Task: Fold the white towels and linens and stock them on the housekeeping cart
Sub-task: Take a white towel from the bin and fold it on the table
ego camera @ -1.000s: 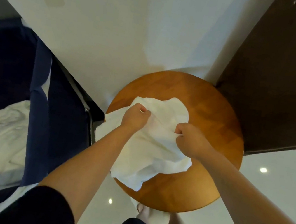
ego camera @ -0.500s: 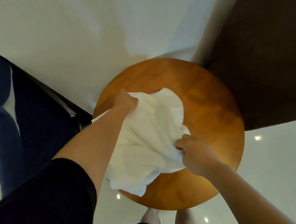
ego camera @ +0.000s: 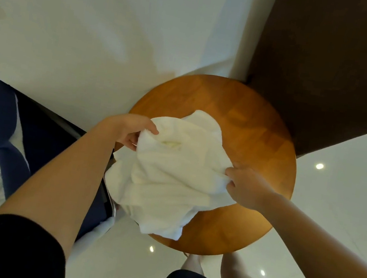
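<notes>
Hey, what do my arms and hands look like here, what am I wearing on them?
The left hand and right hand are bare, with no gloves, rings or watch visible. A black short sleeve covers the upper left arm; the right arm shows no sleeve in frame.

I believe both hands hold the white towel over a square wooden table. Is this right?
Not quite. The head view shows the table is round, not square. The left hand and the right hand do hold the white towel over it.
</notes>
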A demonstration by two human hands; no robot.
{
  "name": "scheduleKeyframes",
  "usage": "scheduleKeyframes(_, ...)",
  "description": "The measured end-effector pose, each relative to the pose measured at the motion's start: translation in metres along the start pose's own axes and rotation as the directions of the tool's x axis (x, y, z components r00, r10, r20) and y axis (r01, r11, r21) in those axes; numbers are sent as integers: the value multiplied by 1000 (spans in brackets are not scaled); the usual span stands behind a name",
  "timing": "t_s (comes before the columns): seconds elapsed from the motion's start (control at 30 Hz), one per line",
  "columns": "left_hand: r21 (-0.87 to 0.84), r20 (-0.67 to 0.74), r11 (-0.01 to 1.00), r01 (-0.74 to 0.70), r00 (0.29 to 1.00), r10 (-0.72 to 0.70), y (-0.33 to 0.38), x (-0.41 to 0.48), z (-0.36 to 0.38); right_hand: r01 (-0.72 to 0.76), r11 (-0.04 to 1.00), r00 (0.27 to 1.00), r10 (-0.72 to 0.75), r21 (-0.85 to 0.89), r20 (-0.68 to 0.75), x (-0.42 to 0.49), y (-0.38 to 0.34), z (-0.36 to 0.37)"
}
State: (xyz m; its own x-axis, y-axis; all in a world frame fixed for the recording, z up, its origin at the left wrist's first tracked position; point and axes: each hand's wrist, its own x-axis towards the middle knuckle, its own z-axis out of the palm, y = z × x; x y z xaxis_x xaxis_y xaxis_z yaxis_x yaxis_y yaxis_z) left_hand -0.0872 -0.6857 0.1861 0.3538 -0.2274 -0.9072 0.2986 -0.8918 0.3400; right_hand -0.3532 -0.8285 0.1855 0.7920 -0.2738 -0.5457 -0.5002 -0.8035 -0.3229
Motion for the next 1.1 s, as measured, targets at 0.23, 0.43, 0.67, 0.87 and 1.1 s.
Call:
scheduleKeyframes(0.23, 269, -419, 962, 54, 905, 66, -14, -29, -28, 6, 987, 975, -41, -159, -217, -7, 1, -49)
scheduleKeyframes(0.43, 648, -329, 752, 119, 935, 135, -18, -112, -59, 199, 869, 836, -392, -453, -385, 0, -40, -149)
scheduleKeyframes(0.67, 462, -524, 883, -83, 777, 347, -18, -232, -103, 266, 765, 653, -590, -586, -475, -19, -81, -244)
scheduleKeyframes(0.87, 371, -733, 872, -321, 475, 487, 6, -343, -135, 303, 793, 514, -603, -528, -610, -39, -105, -326)
scheduleKeyframes(1.1, 625, -741, 740, -249, 110, 663, 25, -425, -147, 378, 795, 359, -599, -475, -716, -72, -141, -403)
